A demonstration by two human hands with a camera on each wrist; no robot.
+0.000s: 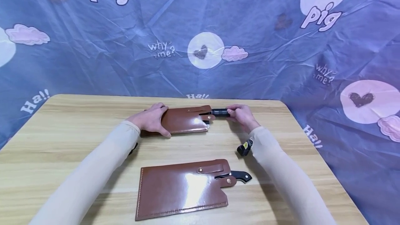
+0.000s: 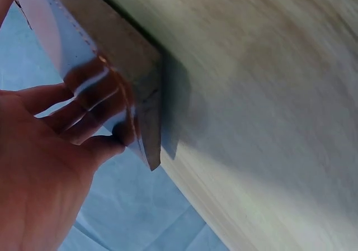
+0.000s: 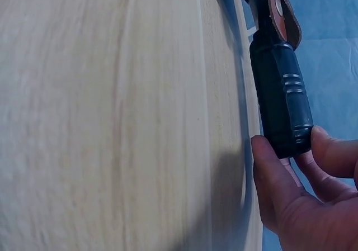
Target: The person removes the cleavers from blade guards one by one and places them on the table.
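Toward the back of the table lies a brown leather knife sheath (image 1: 184,119), with a knife's ribbed black handle (image 1: 220,113) sticking out of its right end. My left hand (image 1: 153,119) grips the sheath's left end, thumb on the near side. In the left wrist view, fingers touch the glossy sheath face (image 2: 70,44), which stands tilted there. My right hand (image 1: 241,115) pinches the handle's end between thumb and fingers, as the right wrist view shows on the black handle (image 3: 282,100). A dark bit of blade shows at the sheath mouth; the rest is hidden inside.
Closer to me lies a second, larger brown leather sheath (image 1: 175,190), holding a knife whose black riveted handle (image 1: 241,176) points right. The wooden table (image 1: 62,141) ends at a blue printed cloth (image 1: 140,68) behind and at the right.
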